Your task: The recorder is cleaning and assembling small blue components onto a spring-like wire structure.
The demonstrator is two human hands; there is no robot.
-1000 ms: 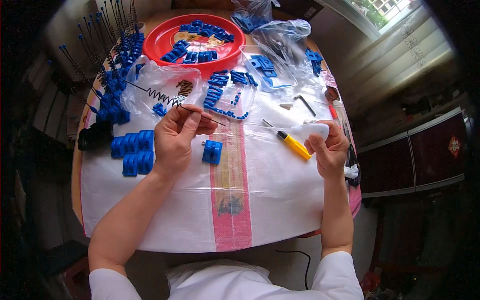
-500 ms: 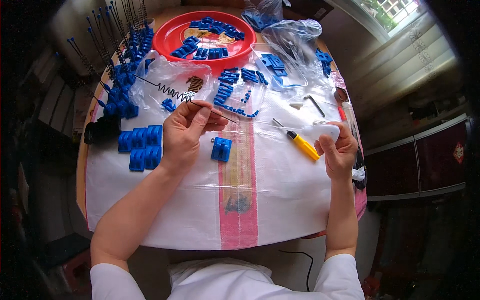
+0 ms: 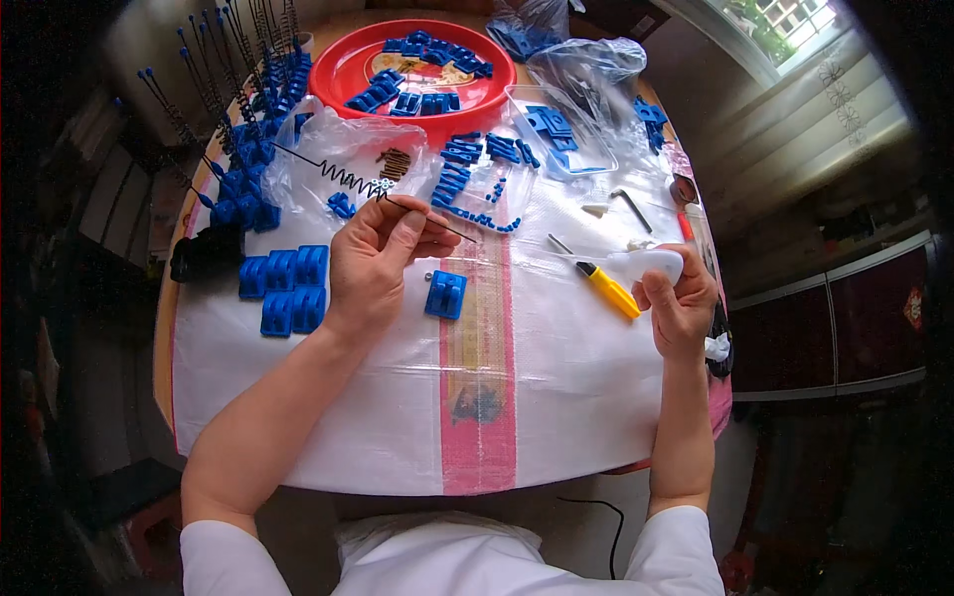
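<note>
I saw a black metal wire, coiled mid-length, straight-ended (image 3: pixel 348 179), aslant above the white-covered desk (image 3: pixel 576 397) | left grip (image 3: pixel 383 248) pinched it | right grip (image 3: pixel 681 298) pinched a white, rounded, thin-tipped tool (image 3: pixel 646 263)

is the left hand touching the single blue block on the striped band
Apart: the head view shows white sheet between the left hand and blue block.

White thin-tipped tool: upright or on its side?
On its side: the white thin-tipped tool lies roughly crosswise in the right hand, its tip pointing left toward the black wire.
</note>
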